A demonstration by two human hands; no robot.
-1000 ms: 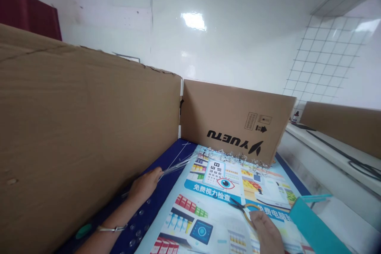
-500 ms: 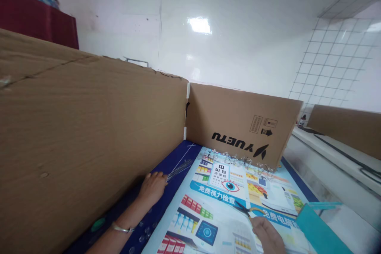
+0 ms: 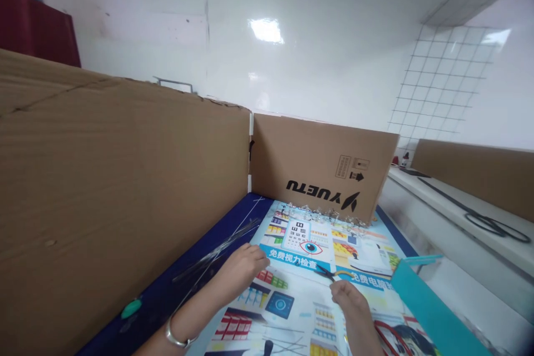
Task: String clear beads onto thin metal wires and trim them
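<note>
Left hand [image 3: 245, 263]: fingers curled and bunched, thumb side inward, over the left part of the poster [image 3: 292, 291]; whether they pinch anything I cannot tell.
Left wrist: wears a silver bangle [image 3: 175, 335].
Right hand [image 3: 354, 303]: closed on the scissors [image 3: 332, 276], near the poster's middle, fingertips around the handle end.
Scissors: yellow handles, dark blades pointing left, toward the left hand and well apart from it; how far the blades are parted is too small to tell.
Strips [image 3: 223, 246]: clear and long, lying slantwise along the blue tabletop [image 3: 238, 217], between the left cardboard panel [image 3: 125, 194] and the poster; the left hand is just beside them, to their right.
Poster: on the tabletop, printed with an eye chart, a large eye, shelves and Chinese lettering.
Clear bits [image 3: 334, 216]: a tangled row along the foot of the back panel [image 3: 283, 150], which bears an upside-down YUETU.
Green piece [image 3: 131, 308]: at the tabletop's left, near the left panel.
Teal box [image 3: 434, 306]: to the right of the right hand.
Red loops [image 3: 386, 335]: by the right wrist, partly cut off by the frame.
White ledge [image 3: 442, 200]: far right, a black cable [image 3: 486, 222] on it.
</note>
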